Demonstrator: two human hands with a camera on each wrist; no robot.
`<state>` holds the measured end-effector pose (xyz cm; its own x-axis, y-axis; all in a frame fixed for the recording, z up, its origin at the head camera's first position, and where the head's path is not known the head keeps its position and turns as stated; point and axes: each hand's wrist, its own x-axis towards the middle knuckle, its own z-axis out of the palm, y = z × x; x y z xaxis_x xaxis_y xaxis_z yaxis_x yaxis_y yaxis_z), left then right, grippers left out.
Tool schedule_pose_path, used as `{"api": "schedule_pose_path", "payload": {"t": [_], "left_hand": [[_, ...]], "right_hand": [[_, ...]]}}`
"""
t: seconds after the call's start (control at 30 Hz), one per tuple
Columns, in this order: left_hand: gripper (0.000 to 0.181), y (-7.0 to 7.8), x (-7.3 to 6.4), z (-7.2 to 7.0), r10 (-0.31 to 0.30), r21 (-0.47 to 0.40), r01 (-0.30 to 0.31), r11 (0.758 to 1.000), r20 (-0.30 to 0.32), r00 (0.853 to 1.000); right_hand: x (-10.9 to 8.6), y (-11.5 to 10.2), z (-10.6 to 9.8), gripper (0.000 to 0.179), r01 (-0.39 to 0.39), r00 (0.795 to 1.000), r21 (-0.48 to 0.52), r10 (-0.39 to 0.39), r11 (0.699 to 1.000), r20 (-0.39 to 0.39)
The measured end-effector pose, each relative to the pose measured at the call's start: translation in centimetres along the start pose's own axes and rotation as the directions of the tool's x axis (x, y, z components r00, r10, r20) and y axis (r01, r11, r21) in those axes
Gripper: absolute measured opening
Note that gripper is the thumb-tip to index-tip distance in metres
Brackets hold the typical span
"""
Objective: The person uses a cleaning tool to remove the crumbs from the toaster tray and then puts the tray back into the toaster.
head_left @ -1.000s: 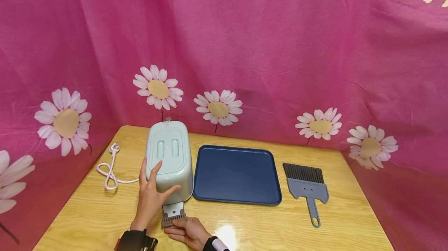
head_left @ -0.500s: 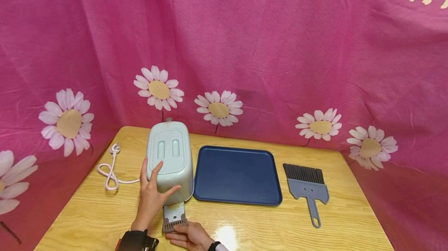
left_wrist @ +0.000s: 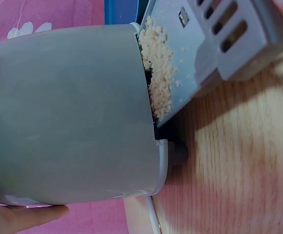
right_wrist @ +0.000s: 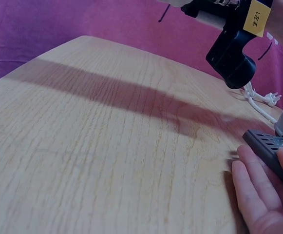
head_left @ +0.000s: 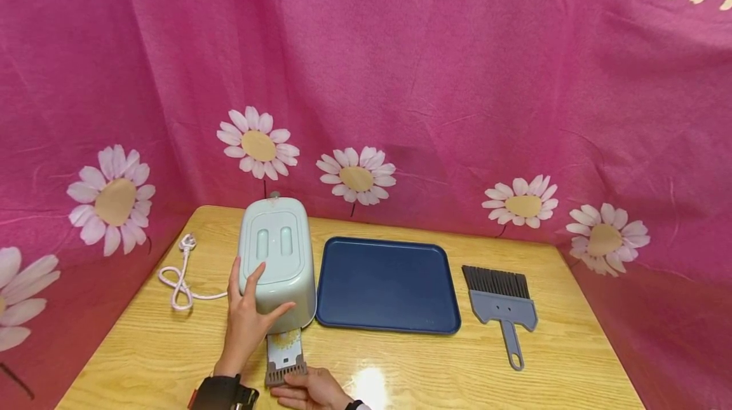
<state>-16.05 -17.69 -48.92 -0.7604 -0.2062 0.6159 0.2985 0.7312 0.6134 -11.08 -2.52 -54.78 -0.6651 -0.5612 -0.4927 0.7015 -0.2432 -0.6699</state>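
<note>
A pale mint toaster [head_left: 279, 273] stands on the left of the table with a flat cover over its top. My left hand [head_left: 244, 327] rests against its front and left side, the visible fingers spread and fairly straight. From under the toaster's front sticks out a crumb tray [head_left: 284, 351] with a slotted grey-brown end. My right hand [head_left: 314, 389] pinches that end, thumb above and fingers below. Pale crumbs [left_wrist: 158, 73] lie heaped on the tray near the slot in the left wrist view.
Right of the toaster lies a dark blue tray [head_left: 389, 286]. Farther right is a grey hand brush [head_left: 503, 308] with dark bristles. The white power cord [head_left: 182, 283] and its plug lie to the left. A pink flowered curtain [head_left: 429, 79] encloses the wooden table.
My right hand has drawn the crumb tray farther out toward the front, and crumbs have come into view on it. The left hand and the toaster have stayed in place.
</note>
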Motion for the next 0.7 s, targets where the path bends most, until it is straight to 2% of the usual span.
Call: {"api": "schedule_pose_path", "payload": {"t": [0.3,0.7], "left_hand": [[0.090,0.1,0.0,0.0,0.003,0.003,-0.003,1.000,-0.004,1.000],[0.090,0.1,0.0,0.2,0.004,-0.003,-0.004,1.000,-0.004,1.000]], "right_hand": [[-1.1,0.3,-0.2,0.029,0.014,1.000,-0.098,-0.015,0.995,-0.011],[-1.8,0.4,-0.6,0.031,-0.032,0.999,-0.104,0.029,0.994,-0.027]]}}
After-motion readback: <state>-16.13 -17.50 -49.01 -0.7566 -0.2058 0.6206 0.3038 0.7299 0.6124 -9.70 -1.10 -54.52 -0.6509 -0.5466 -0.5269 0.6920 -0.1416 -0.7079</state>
